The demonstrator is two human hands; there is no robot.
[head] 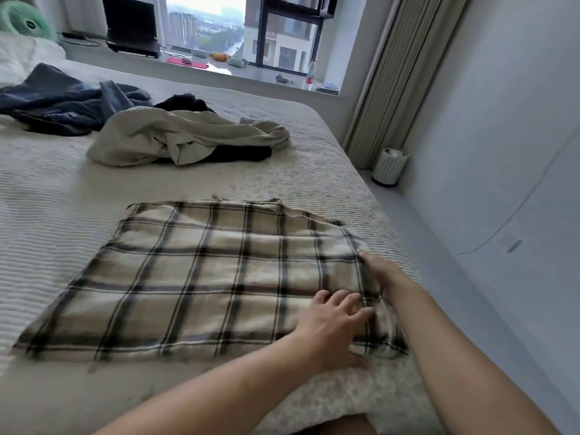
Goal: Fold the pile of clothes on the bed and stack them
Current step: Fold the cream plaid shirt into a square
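A beige plaid cloth [201, 277] lies spread flat on the bed [47, 215] in front of me. My left hand [332, 324] rests on its near right part with fingers spread. My right hand [381, 273] lies along the cloth's right edge, fingers straight and touching the fabric. Farther back, a crumpled cream garment [175, 136] lies over a black garment [238, 153]. A dark blue garment [62, 102] sprawls at the back left.
The bed's right edge drops to a grey floor beside a wall. A small pale green bin [389, 167] stands by the curtain [398, 73]. A window sill behind the bed holds a laptop [131, 26] and a bottle [310, 73].
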